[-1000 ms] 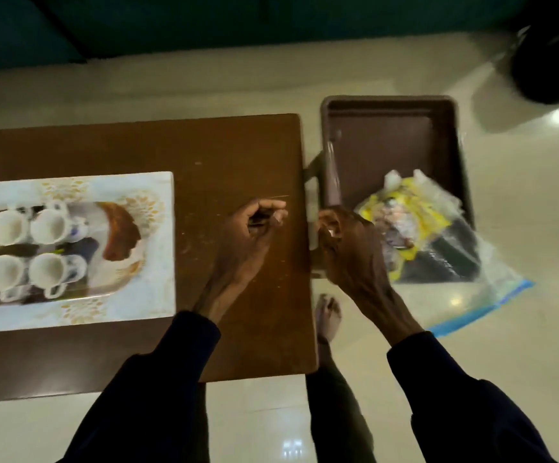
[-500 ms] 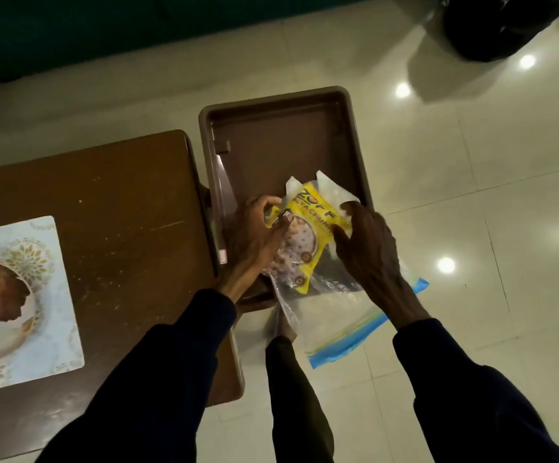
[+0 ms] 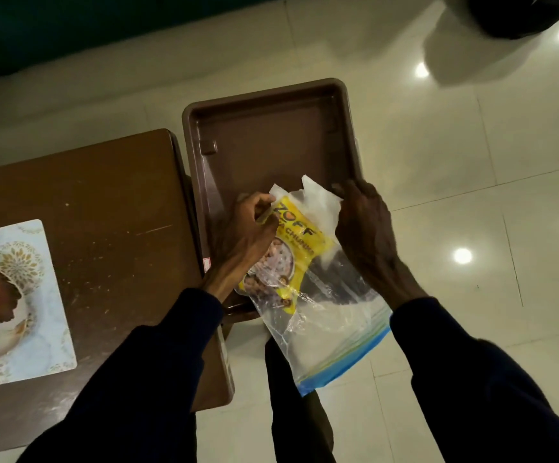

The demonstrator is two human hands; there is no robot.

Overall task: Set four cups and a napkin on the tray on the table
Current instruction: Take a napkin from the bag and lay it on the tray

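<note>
A clear zip bag (image 3: 331,332) with a blue strip lies over the near edge of a brown plastic bin (image 3: 271,135) beside the table. Inside it sit a yellow food packet (image 3: 291,248) and white folded paper, perhaps the napkin (image 3: 315,198). My left hand (image 3: 248,232) pinches the packet's top left corner. My right hand (image 3: 365,232) grips the bag's right side by the white paper. The patterned tray (image 3: 38,295) rests on the brown table (image 3: 114,202) at the far left; its cups are out of view.
The bin stands against the table's right edge on a glossy cream tiled floor (image 3: 471,162). A dark object (image 3: 518,11) sits at the top right. My leg is visible below the bag.
My view swung right, so the cups left the frame. Both hands moved from the table's right edge to the bag in the bin and took hold of it.
</note>
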